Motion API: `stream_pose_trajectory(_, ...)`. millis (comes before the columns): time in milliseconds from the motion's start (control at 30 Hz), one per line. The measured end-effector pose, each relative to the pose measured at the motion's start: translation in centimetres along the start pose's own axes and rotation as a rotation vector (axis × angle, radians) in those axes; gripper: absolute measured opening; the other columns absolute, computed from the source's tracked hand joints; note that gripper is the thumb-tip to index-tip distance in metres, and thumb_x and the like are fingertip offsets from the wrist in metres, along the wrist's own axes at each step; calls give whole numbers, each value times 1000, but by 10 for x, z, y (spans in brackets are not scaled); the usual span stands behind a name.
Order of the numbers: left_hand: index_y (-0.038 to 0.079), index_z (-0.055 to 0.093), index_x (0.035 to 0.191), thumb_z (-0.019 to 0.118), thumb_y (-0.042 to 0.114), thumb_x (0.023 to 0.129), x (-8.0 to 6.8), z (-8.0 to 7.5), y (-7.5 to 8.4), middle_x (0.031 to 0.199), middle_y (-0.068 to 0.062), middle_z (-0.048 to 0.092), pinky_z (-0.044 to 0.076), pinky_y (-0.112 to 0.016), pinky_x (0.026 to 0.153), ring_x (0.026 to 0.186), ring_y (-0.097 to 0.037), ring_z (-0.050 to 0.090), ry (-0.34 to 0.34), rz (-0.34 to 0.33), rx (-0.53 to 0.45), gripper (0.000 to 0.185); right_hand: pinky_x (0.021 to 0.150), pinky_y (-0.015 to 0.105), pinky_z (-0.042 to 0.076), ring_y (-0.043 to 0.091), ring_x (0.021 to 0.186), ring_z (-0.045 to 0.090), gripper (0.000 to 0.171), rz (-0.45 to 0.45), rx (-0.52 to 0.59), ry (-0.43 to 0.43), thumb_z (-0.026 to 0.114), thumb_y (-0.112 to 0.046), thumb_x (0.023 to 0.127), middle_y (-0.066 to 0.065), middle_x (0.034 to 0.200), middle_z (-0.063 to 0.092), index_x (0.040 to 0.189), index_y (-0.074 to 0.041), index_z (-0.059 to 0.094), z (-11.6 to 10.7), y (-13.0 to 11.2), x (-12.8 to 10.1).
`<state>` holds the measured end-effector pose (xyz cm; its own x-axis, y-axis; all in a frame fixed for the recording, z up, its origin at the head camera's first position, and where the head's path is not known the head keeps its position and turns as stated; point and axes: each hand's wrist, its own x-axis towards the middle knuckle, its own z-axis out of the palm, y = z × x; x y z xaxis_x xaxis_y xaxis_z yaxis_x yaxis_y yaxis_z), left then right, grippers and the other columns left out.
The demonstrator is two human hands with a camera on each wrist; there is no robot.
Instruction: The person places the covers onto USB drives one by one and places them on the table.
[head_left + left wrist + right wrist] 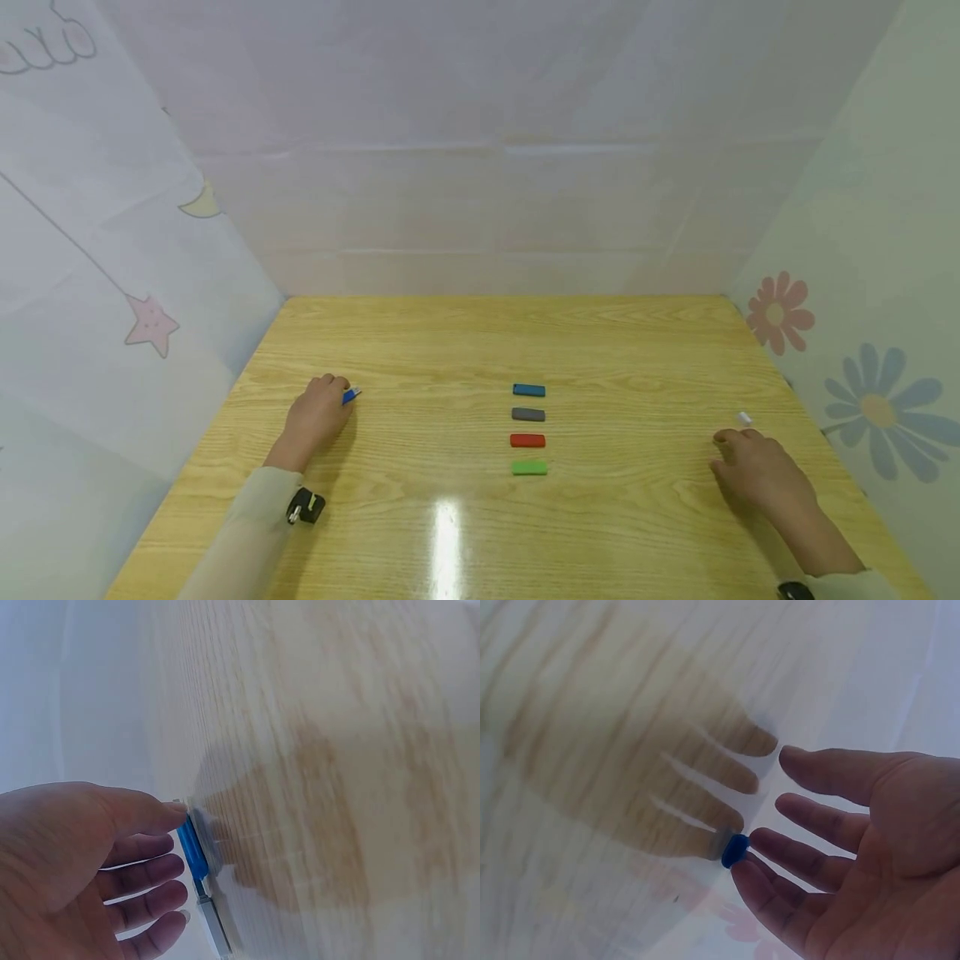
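Stick (blue) at left hand's fingertips.

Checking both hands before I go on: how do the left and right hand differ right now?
The left hand pinches a blue piece; the right hand holds nothing, fingers spread, beside a small white piece. Left is farther up the table than right. Both rest near the table's sides.

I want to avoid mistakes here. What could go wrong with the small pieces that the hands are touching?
1. The left hand pinches the blue piece only at its fingertips, so it may slip.
2. The right hand is spread open beside the white piece, which it might knock away.
3. Either hand, moving inward, could disturb the row of four blocks.
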<state>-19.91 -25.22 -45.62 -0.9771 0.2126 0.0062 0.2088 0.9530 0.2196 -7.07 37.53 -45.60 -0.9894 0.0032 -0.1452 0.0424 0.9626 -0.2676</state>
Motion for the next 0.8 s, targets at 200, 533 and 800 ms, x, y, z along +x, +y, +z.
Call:
stream_pose_trajectory(200, -7, 62, 123, 63, 12, 99, 1, 1, 1, 114, -24, 61, 55, -53, 83, 106, -42, 58, 0, 2, 8, 31, 85, 69, 46, 62, 103, 53, 40, 5, -24, 0, 69, -14, 91, 39, 120, 56, 122, 10, 60, -2, 4, -2)
stream_pose_trajectory(533, -6, 67, 117, 60, 10, 102, 8, 4, 0, 103, -17, 64, 55, -48, 83, 98, -36, 59, -7, 25, 70, 22, 82, 67, 49, 61, 103, 55, 33, 48, -17, -44, 58, -3, 90, 38, 115, 58, 120, 9, 62, -4, 12, -2)
stream_pose_trajectory(800, -5, 67, 114, 62, 9, 101, 11, 3, 1, 100, -17, 65, 56, -50, 78, 95, -36, 60, -10, 14, 113, 20, 80, 64, 50, 57, 100, 59, 27, 45, -8, -55, 58, -1, 90, 35, 109, 60, 114, 9, 63, -5, 14, 0)
